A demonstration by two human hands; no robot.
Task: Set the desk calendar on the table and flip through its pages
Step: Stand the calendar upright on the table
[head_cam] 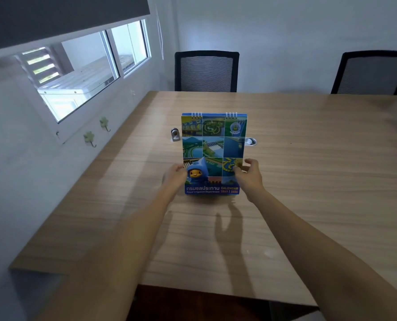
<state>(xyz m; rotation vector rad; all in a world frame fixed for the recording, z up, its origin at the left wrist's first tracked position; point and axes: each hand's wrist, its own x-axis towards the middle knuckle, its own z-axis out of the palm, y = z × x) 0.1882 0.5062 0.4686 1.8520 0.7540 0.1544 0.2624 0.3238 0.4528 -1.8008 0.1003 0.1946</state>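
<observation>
Both hands hold the tall blue spiral-bound desk calendar [212, 154] with its photo-grid cover facing the camera, upright over the middle of the pale wood-grain desk [308, 181]. The left hand [173, 176] closes its grip on the lower left edge, and the right hand [248, 173] pinches the lower right edge, thumb on the cover and fingers curled behind. Whether the bottom edge already touches the desk I cannot tell; a shadow lies just under it, so it looks either freshly landed or very close. As I judge it, the setting-down is nearly finished but the stand is not yet clearly spread and released. No page is turned: the cover is on top and the wire rings sit at the upper edge, so all the flipping is left to do
</observation>
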